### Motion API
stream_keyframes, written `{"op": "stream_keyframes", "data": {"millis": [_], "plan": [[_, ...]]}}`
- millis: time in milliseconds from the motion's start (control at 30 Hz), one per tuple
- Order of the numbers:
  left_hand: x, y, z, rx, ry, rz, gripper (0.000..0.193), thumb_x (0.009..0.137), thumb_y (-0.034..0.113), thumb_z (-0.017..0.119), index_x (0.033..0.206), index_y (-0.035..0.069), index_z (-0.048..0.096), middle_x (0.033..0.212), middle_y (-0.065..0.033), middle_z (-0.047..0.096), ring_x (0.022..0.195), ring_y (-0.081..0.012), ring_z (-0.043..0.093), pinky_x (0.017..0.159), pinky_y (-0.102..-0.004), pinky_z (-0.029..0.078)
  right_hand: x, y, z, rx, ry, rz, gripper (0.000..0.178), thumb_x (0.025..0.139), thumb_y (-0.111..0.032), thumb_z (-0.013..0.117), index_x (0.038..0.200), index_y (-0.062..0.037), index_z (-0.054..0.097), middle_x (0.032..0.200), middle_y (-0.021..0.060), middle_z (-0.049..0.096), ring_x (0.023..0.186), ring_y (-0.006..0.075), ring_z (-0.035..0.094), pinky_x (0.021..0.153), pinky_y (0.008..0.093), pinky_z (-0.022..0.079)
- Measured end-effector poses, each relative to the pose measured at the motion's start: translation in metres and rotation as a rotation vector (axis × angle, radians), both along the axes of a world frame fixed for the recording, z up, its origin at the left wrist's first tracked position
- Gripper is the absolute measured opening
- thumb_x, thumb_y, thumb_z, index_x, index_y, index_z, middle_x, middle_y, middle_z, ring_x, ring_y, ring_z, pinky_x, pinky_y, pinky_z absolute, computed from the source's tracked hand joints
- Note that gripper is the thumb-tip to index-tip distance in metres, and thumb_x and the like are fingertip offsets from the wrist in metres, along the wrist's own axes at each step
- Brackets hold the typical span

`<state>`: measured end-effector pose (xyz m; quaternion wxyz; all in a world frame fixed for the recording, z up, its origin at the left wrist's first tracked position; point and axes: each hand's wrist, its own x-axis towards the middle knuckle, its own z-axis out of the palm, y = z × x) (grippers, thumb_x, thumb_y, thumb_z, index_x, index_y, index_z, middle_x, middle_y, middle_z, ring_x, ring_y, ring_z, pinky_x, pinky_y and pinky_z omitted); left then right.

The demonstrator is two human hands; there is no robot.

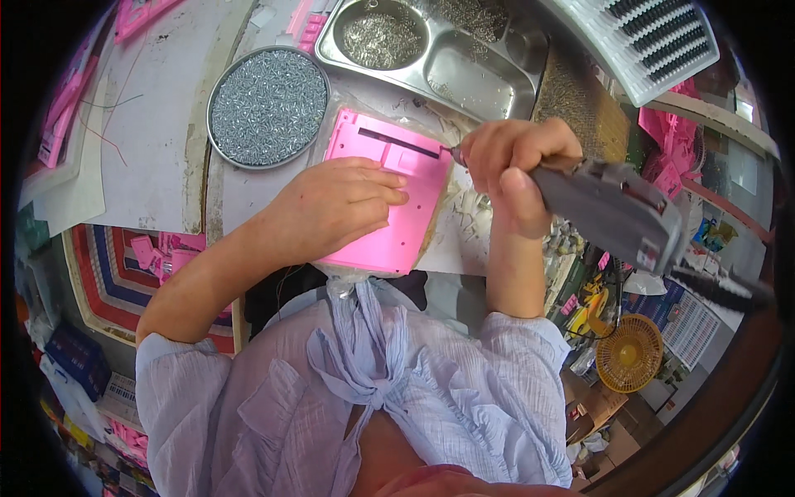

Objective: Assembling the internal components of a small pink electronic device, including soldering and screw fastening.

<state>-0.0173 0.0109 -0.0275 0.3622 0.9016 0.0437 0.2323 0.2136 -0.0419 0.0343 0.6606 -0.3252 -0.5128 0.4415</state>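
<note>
One pink panel (420, 195) lies near the middle of the head view, a little toward twelve o'clock, on clear plastic (341, 280) over the worktable (153, 157); taking that panel as the clock's centre, its long dark slot (393, 138) runs along the twelve o'clock edge. The left hand (344, 203) comes in from nine, laid palm down on the panel, fingers together and slightly bent, resting on it rather than closed around anything. At between two and three, the right hand (517, 166) is wrapped firmly round a dark grey power screwdriver (596, 203), whose tip stands at the panel's two o'clock corner; whether it touches is too small to tell. A round dish (212, 132) heaped with small silvery metal pieces (269, 108) sits at ten, a steel compartment tray (439, 51) at one, a white rack of black rows (691, 62) at two, and a yellow basket (629, 352) at four
</note>
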Motion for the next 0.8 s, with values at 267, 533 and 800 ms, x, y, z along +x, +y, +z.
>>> {"op": "stream_keyframes", "data": {"millis": [267, 533, 800], "plan": [[-0.002, -0.008, -0.003, -0.075, 0.007, 0.058, 0.022, 0.083, 0.014, 0.077, 0.103, 0.005, 0.070, 0.118, -0.0072, 0.073, 0.122, -0.0267, 0.066, 0.101, -0.0433, 0.052, 0.006, 0.006, -0.005, -0.062, -0.077, 0.050, 0.024, 0.091, -0.010, 0.074, 0.089, -0.0055, 0.050, 0.069, 0.0051, 0.056, 0.059, 0.0142, 0.054, 0.058, 0.0294, 0.047], [-0.008, -0.014, 0.002, -0.219, -0.169, 0.272, 0.016, 0.085, 0.013, 0.078, 0.098, 0.007, 0.072, 0.108, -0.0072, 0.076, 0.108, -0.0257, 0.071, 0.106, -0.0464, 0.049, -0.020, 0.006, 0.062, 0.183, 0.025, 0.290, 0.026, 0.093, -0.026, 0.072, 0.105, -0.0132, 0.052, 0.065, -0.0013, 0.057, 0.049, 0.0121, 0.054, 0.048, 0.0289, 0.042], [-0.034, -0.007, 0.013, -0.159, -0.162, 0.400, 0.018, 0.081, 0.009, 0.080, 0.097, 0.007, 0.073, 0.101, -0.0053, 0.077, 0.102, -0.0231, 0.073, 0.110, -0.0505, 0.043, -0.056, 0.017, 0.049, 0.146, 0.144, 0.440, 0.026, 0.091, -0.012, 0.073, 0.104, -0.0042, 0.052, 0.069, 0.0083, 0.060, 0.056, 0.0210, 0.058, 0.052, 0.0370, 0.047]]}}
